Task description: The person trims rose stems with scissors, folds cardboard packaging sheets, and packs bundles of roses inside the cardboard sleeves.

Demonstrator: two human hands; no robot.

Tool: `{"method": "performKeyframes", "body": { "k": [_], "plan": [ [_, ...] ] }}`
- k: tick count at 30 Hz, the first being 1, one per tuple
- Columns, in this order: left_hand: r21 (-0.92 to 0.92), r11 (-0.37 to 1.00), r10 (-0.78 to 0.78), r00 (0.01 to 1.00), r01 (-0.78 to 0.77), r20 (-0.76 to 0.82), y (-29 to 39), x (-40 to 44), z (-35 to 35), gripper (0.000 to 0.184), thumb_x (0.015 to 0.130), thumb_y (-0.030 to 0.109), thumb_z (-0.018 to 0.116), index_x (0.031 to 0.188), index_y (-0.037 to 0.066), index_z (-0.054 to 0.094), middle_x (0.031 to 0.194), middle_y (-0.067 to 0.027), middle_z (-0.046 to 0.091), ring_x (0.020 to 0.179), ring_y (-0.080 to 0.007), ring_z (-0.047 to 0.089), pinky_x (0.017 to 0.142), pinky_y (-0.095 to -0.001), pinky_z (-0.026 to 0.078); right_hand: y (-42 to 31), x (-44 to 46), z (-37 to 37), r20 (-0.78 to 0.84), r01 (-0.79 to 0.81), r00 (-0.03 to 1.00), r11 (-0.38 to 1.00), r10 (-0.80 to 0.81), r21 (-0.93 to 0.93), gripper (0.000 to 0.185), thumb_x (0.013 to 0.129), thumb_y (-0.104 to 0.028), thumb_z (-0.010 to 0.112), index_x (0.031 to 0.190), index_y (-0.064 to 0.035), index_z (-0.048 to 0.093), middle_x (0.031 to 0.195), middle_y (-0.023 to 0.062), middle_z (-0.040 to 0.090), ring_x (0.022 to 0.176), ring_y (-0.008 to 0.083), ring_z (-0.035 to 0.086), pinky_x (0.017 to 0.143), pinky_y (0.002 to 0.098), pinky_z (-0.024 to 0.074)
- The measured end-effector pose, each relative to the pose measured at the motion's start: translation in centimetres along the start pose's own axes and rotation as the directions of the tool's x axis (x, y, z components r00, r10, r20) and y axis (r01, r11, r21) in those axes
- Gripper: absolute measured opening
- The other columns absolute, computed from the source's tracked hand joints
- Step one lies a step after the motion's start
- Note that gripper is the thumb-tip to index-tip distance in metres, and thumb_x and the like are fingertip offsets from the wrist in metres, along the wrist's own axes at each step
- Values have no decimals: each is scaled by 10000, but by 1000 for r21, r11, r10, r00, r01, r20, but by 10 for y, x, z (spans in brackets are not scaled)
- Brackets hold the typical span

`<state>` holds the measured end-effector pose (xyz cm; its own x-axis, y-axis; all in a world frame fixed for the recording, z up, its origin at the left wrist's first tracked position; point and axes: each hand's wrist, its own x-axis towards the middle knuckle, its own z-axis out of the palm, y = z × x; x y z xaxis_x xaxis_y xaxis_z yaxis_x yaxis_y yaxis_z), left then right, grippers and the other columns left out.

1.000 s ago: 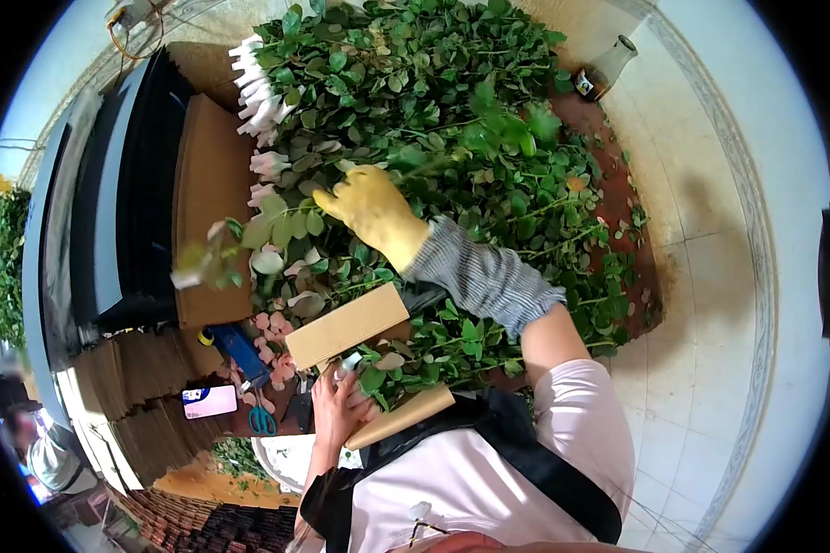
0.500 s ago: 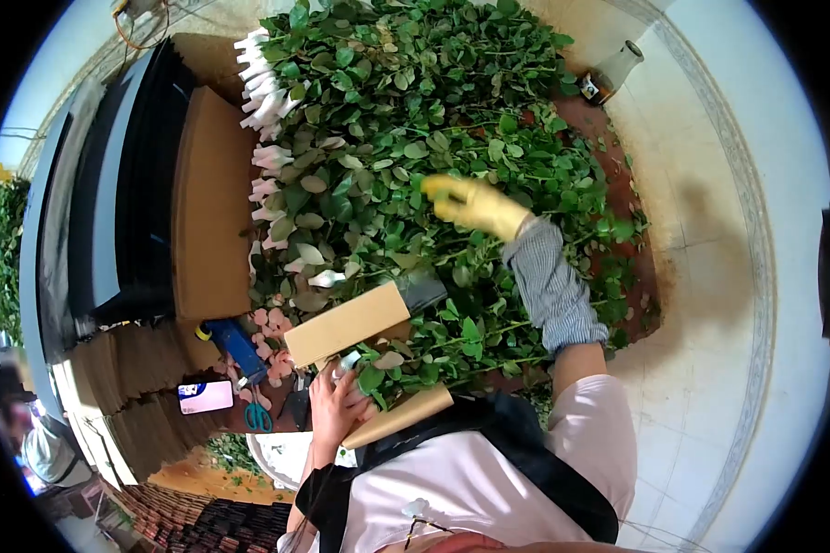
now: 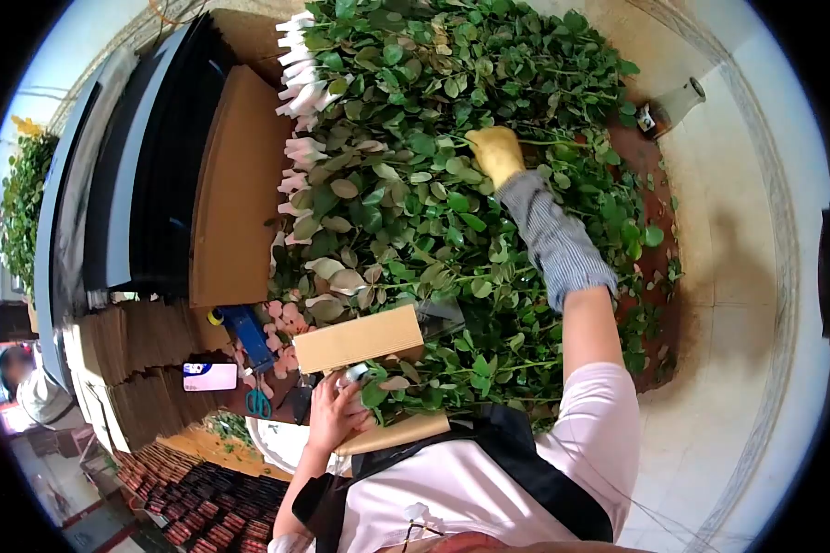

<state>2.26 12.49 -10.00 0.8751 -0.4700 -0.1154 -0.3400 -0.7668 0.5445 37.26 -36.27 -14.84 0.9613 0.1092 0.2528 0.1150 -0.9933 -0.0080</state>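
My right hand, in a yellow glove with a grey knitted sleeve, is closed on a green stem above the pile of leafy stems. White and pink wrapped flower heads line the left side of the pile. My bare left hand is closed around the flower-head end of a small bunch close to my body. That bunch lies between a cardboard piece and a brown cardboard edge; the hand partly hides its heads.
Cardboard sheets and dark panels stand at the left. Around the lower left are a phone, teal scissors, a blue tool and pink petals. A glass bottle is at the upper right. Another person appears far left.
My right hand moved from the left side of the pile to the right, then up, and its fingers are now closed on a stem. The left hand stays at the bunch. The view has shifted slightly.
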Motion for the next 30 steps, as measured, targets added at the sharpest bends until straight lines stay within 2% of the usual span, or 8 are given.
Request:
{"method": "performKeyframes", "body": {
  "k": [2, 6, 9, 13, 16, 19, 23, 30],
  "plan": [
    [15, 1000, -2, 1000, 2, -4, 3, 0, -2, 625, 640, 265, 864, 1213, 129, 656, 1373, -175, 497, 1207, -386, 505, 1007, -481, 422, -1, -8, -44, -103, -31, 994, 995, 21, -93, 175, 837, -66, 598, 938, -154, 710, 798, 74, 693, 814, 249, 664, 774, 402, 522],
    [9, 1000, 21, 1000, -20, -6, 0, -3, 1, 652, 654, 270, 854, 1250, 139, 623, 1373, -179, 489, 1230, -387, 491, 1013, -486, 418, -17, -51, -170, -466, -64, 880, 953, -87, -298, 255, 833, -27, 598, 1026, -170, 682, 925, 43, 707, 940, 215, 662, 1037, 393, 455],
    [20, 997, 69, 996, -68, -63, -6, -6, 6, 650, 653, 279, 859, 1239, 146, 612, 1359, -177, 491, 1225, -391, 491, 1001, -492, 421, -16, -98, -252, -634, -60, 773, 996, 4, -67, 277, 797, 9, 625, 1024, -116, 723, 906, 101, 711, 895, 292, 673, 953, 497, 485],
    [2, 995, 98, 991, -99, -95, -14, -8, 11, 646, 669, 295, 841, 1254, 146, 612, 1372, -178, 483, 1226, -396, 489, 1012, -492, 414, -27, -180, -313, -442, -72, 882, 974, 163, 216, 298, 900, 14, 602, 1153, -99, 711, 1131, 94, 711, 1090, 269, 636, 1073, 408, 432],
    [-33, 997, 61, 996, -63, -66, -24, -14, 20, 641, 661, 255, 843, 1251, 130, 627, 1416, -178, 442, 1225, -393, 482, 999, -492, 420, -21, -243, -318, -127, -232, 858, 595, 498, 770, 277, 1005, -80, 538, 1251, -22, 653, 1184, 98, 679, 1096, 185, 621, 976, 319, 478],
    [-85, 993, 74, 992, -83, -103, -24, -10, 19, 674, 703, 326, 802, 1315, 152, 581, 1347, -179, 492, 1227, -398, 469, 1037, -500, 384, -42, -294, -323, 247, -456, 888, 661, 389, 597, 284, 1014, -149, 550, 1244, -17, 650, 1154, 100, 691, 1056, 191, 644, 939, 321, 499],
    [-139, 979, 129, 982, -148, -138, -38, -8, 30, 577, 732, 363, 778, 1250, 157, 628, 1277, -153, 539, 1198, -372, 490, 1031, -477, 375, -94, -350, -272, 422, -460, 864, 770, 273, 442, 257, 975, -147, 605, 1206, -62, 679, 1057, 96, 738, 998, 232, 695, 903, 336, 527],
    [-209, 971, 67, 969, -118, -239, -29, -16, 25, 579, 683, 238, 851, 1209, 136, 632, 1292, -176, 509, 1240, -380, 481, 1018, -479, 408, -133, -398, -203, 282, -265, 909, 948, 307, -176, 237, 863, -66, 620, 1073, -83, 727, 912, 143, 731, 830, 288, 697, 797, 387, 552]
  ]
}}
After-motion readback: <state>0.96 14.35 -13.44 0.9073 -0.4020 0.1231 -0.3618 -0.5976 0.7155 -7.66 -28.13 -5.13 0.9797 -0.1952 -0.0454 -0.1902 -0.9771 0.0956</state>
